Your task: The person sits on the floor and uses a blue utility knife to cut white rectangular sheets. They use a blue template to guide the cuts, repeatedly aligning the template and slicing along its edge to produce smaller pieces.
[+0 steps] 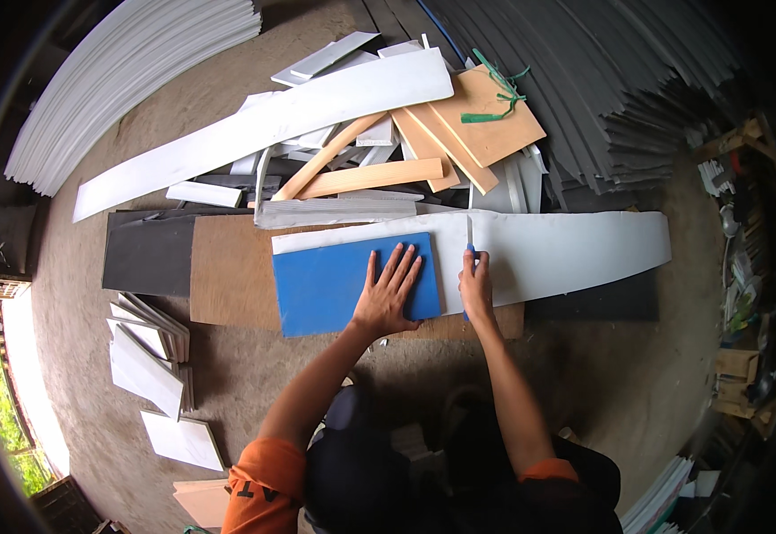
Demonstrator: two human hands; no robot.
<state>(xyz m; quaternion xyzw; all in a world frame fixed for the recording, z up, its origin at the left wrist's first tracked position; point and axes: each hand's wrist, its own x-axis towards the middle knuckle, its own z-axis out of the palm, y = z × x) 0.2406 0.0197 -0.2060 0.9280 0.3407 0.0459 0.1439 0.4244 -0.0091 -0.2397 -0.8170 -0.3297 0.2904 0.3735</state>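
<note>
My left hand (390,295) lies flat with fingers spread, pressing on a blue rectangular board (330,285). Beneath the blue board runs a long white foam sheet (575,251), which shows along its far edge and stretches out to the right. In my right hand (475,283) is a utility knife (470,233) with a blue handle, gripped in closed fingers. Its blade points away from me over the white sheet, a little right of the blue board's right edge. Whether the blade touches the sheet I cannot tell. A brown wooden board (232,267) lies underneath.
Beyond the board lies a heap of white and tan offcuts (361,169), with a long white strip (272,116) across it. White sheets (139,89) are stacked far left, dark grey sheets (584,80) far right. Cut white pieces (152,356) sit on the floor at left.
</note>
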